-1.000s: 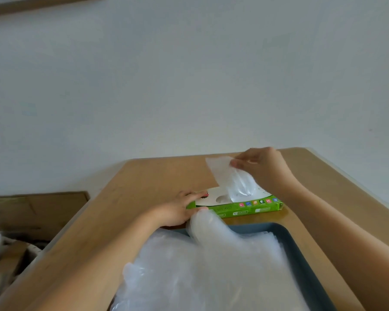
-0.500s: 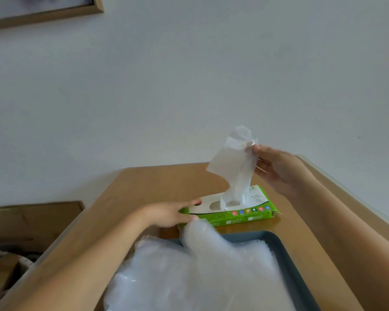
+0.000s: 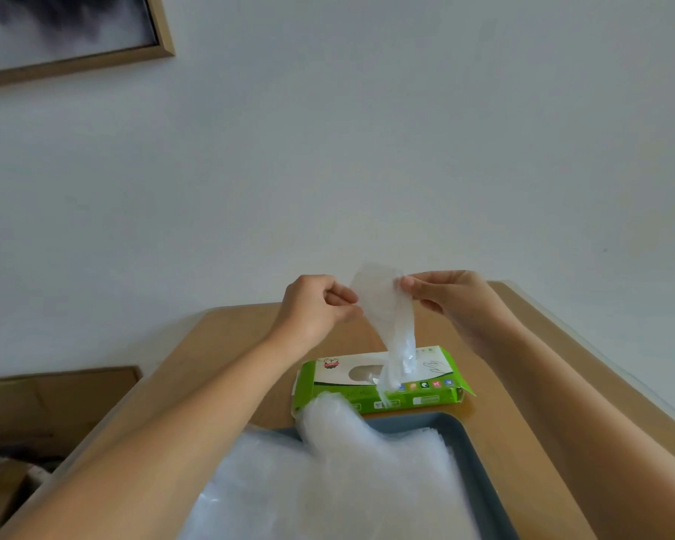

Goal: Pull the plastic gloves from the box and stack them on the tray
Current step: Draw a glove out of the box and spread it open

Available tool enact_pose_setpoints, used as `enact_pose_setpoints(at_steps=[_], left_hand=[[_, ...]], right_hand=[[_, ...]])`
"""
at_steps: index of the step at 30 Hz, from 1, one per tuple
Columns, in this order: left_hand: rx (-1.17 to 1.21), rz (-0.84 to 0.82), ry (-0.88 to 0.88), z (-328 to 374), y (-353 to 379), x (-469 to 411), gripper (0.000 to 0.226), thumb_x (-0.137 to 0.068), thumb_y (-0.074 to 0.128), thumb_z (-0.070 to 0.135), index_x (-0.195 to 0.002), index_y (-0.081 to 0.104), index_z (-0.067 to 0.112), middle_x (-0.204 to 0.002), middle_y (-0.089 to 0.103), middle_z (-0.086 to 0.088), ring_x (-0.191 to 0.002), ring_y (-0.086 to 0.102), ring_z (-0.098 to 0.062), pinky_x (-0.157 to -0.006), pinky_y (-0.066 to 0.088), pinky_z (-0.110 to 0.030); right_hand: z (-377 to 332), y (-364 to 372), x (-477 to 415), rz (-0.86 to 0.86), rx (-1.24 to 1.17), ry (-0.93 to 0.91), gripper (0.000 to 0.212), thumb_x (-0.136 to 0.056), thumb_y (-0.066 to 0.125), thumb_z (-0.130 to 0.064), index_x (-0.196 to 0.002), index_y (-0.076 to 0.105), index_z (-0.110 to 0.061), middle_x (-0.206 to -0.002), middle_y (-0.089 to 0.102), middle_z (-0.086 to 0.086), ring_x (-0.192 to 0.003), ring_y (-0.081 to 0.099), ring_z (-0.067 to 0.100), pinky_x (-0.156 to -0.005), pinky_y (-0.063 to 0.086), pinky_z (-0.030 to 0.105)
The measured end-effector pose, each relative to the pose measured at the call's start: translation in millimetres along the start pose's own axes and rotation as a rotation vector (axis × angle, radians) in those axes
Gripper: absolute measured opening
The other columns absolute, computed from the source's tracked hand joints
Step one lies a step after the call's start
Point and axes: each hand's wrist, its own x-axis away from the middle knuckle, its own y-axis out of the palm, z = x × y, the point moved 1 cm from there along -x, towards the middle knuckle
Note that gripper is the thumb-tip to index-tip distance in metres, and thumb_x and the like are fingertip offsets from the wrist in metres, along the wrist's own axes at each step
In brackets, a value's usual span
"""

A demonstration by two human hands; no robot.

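Left hand point(image 3: 316, 305) and right hand point(image 3: 449, 302) each pinch a cuff edge of the plastic glove point(image 3: 386, 317); I'm holding it high to clear the green glove box point(image 3: 425, 397). Pile point(image 3: 347, 473) sits in grey tray point(image 3: 474, 461) alongside.

Centre: a translucent glove point(image 3: 382, 305) is held upright over the green box point(image 3: 425, 395); lower centre: gloves point(image 3: 347, 481) are piled on the grey tray point(image 3: 472, 461).

Left grip point(image 3: 313, 309) off box point(image 3: 417, 401), onto glove point(image 3: 382, 305)

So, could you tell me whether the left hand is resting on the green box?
No, the left hand is raised clear of the box, pinching one edge of the plastic glove while the right hand pinches the other.
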Motion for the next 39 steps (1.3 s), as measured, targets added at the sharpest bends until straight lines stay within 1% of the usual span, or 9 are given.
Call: enact_pose_setpoints(at_steps=[4,10,17,22,28,34,36,37,39], left_hand=[[0.217,-0.046,-0.124,-4,3,6,0.010,-0.078,0.077,0.008,-0.076,0.068,0.013,-0.067,0.068,-0.005,-0.057,0.064,-0.009,-0.060,0.053,-0.017],[0.547,-0.266,-0.235,22,21,15,0.035,-0.078,0.070,0.038,-0.091,0.073,0.005,-0.088,0.075,-0.009,-0.084,0.073,-0.021,-0.073,0.058,-0.026],[0.626,-0.079,-0.310,10,28,15,0.013,-0.080,0.075,0.017,-0.085,0.074,0.005,-0.087,0.075,-0.012,-0.080,0.073,-0.018,-0.069,0.057,-0.027],[0.666,-0.041,-0.304,4,28,19,0.008,-0.080,0.074,0.013,-0.084,0.073,0.007,-0.079,0.075,-0.007,-0.071,0.072,-0.012,-0.060,0.054,-0.018],[0.661,0.016,-0.336,-11,23,22,0.007,-0.086,0.068,0.008,-0.084,0.068,0.002,-0.078,0.073,-0.009,-0.071,0.071,-0.019,-0.066,0.058,-0.027],[-0.145,-0.034,-0.368,-38,14,20,0.023,-0.081,0.065,0.013,-0.064,0.051,0.011,-0.062,0.065,-0.006,-0.057,0.065,-0.018,-0.065,0.057,-0.035],[-0.389,-0.115,-0.393,-33,7,22,0.012,-0.083,0.065,0.020,-0.088,0.063,0.009,-0.090,0.066,-0.010,-0.083,0.064,-0.023,-0.069,0.050,-0.030],[-0.486,-0.112,-0.402,-31,5,22,0.035,-0.086,0.063,0.023,-0.116,0.057,0.006,-0.117,0.059,-0.013,-0.105,0.059,-0.026,-0.077,0.045,-0.029],[-0.599,0.006,-0.231,-19,4,28,0.069,-0.091,0.057,0.019,-0.147,0.020,0.001,-0.153,0.021,-0.017,-0.139,0.028,-0.031,-0.105,0.032,-0.031]], right_hand=[[4,-11,-3,0.056,0.021,0.020,0.010,-0.084,0.069,-0.012,-0.076,0.075,-0.014,-0.077,0.073,0.001,-0.083,0.060,0.013,-0.089,0.046,0.027],[5,1,3,-0.061,0.184,0.005,0.010,-0.075,0.079,-0.019,-0.081,0.076,-0.011,-0.078,0.075,0.000,-0.071,0.067,0.002,-0.068,0.048,0.007],[8,1,5,-0.084,0.239,-0.016,0.015,-0.079,0.075,-0.016,-0.092,0.077,-0.009,-0.084,0.076,0.001,-0.075,0.068,0.001,-0.064,0.044,0.004],[18,1,0,-0.079,0.263,0.013,0.015,-0.082,0.073,-0.021,-0.093,0.077,-0.012,-0.089,0.075,0.003,-0.092,0.070,0.016,-0.087,0.052,0.026],[24,-1,-4,0.018,-0.056,0.097,0.013,-0.089,0.062,-0.008,-0.080,0.070,-0.006,-0.081,0.070,0.008,-0.082,0.063,0.019,-0.088,0.049,0.030],[26,-7,-3,0.141,-0.260,0.286,0.023,-0.089,0.043,0.011,-0.075,0.061,0.006,-0.070,0.060,0.014,-0.050,0.058,0.018,-0.050,0.050,0.026],[26,-7,0,0.170,-0.208,0.283,0.025,-0.085,0.036,0.017,-0.075,0.055,0.005,-0.069,0.057,0.014,-0.053,0.056,0.023,-0.052,0.048,0.031],[25,-6,1,0.173,-0.200,0.281,0.026,-0.084,0.033,0.018,-0.076,0.053,0.003,-0.069,0.055,0.014,-0.055,0.055,0.025,-0.052,0.047,0.032],[23,-5,1,0.172,-0.172,0.277,0.026,-0.085,0.033,0.017,-0.082,0.053,0.001,-0.069,0.055,0.015,-0.056,0.054,0.026,-0.052,0.046,0.034]])
